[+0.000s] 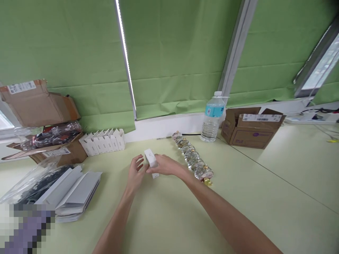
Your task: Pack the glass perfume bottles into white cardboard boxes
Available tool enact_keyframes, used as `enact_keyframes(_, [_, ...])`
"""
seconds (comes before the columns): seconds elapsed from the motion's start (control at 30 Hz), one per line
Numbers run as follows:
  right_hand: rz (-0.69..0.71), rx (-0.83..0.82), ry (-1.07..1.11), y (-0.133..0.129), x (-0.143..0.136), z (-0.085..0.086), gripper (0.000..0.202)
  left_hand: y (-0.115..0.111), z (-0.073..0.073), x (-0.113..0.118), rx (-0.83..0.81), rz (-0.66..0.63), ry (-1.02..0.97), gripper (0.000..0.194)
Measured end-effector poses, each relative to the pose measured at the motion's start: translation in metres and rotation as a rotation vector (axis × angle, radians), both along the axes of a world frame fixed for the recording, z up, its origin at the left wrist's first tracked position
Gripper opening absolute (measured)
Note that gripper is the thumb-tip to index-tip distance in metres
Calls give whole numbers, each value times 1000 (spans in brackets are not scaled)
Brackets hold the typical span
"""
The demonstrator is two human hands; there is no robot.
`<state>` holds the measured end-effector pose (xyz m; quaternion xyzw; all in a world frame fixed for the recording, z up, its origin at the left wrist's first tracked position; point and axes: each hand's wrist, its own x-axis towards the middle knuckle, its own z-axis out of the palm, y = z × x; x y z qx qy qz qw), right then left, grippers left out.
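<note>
Head view, landmark: the small white box (150, 158) above the pale table (169, 218)
Right hand (164, 164): grasping that box
Left hand (137, 172): beside the box, fingers curled; whether it grips anything, cannot tell
Left of the box: row of white cartons (102, 143)
Right of it: shiny wrapped strip (192, 155); farther right, water bottle (212, 118), open cardboard box (251, 130)

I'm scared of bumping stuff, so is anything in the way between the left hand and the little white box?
No, nothing I can see stands between the left hand and the little white box. The right hand holds the box from the other side.
</note>
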<state>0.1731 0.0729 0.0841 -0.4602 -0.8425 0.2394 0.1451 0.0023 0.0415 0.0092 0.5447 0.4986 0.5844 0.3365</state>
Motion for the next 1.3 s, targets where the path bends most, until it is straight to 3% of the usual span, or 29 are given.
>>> enact_keyframes(0.1, [36,6,62,10,1,-10,44,2,-3,-3,-74,-76,-53,67])
enact_keyframes(0.2, [148,-67,171,21,4,-18,33,4,-5,-8,-136,-244,-88,56])
enact_keyframes(0.27, [95,-66,221,27,6,-24,35,5,-6,-11,-123,-265,-95,48])
enact_keyframes(0.37, [-10,-22,249,35,6,-32,37,7,-8,-13,-82,-195,-65,48])
enact_keyframes(0.53, [-6,9,230,37,3,-40,25,7,-10,-11,-54,-150,-37,55])
enact_keyframes(0.63, [-46,53,220,36,-3,-42,22,8,-12,-14,-41,95,-26,56])
enact_keyframes(0.7, [-74,81,206,38,-9,-44,23,8,-14,-19,-45,265,27,47])
enact_keyframes(0.77, [-103,101,189,45,-17,-47,26,10,-16,-23,-75,329,94,39])
enact_keyframes(1.0, [-194,124,115,97,-56,-51,33,13,-17,-19,-124,224,239,27])
enact_keyframes(1.3, [-330,138,57,174,-98,-47,29,15,-11,-17,-218,246,394,28])
